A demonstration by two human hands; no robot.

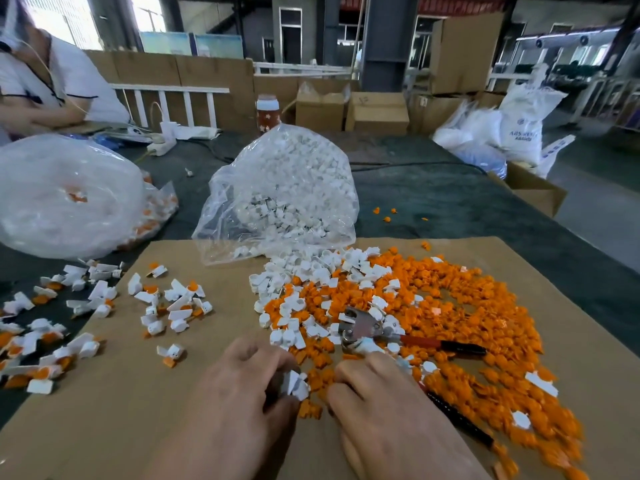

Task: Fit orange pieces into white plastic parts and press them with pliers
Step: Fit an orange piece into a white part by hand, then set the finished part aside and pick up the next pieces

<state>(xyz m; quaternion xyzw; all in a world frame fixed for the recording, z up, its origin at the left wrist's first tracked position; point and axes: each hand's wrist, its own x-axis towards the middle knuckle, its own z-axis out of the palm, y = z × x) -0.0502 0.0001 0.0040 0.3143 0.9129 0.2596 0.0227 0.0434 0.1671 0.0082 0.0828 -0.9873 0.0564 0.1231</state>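
While the left hand (pixel 242 386) pinches a white plastic part (pixel 297 384) between curled fingers and thumb, the right hand (pixel 381 407) curls its fingertips down among the orange pieces (pixel 502 327) just beside it; whether it has one pinched I cannot tell. It seems best to turn the part's opening toward the right hand and seat the orange piece squarely before reaching for the pliers (pixel 363 329), which lie beyond on the pile. Assembled pieces (pixel 173 306) sit to the left. Farther off slumps the bag of white parts (pixel 287 188).

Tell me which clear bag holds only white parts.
The middle bag, its mouth spilling onto the cardboard; the bag at far left shows orange pieces inside too.
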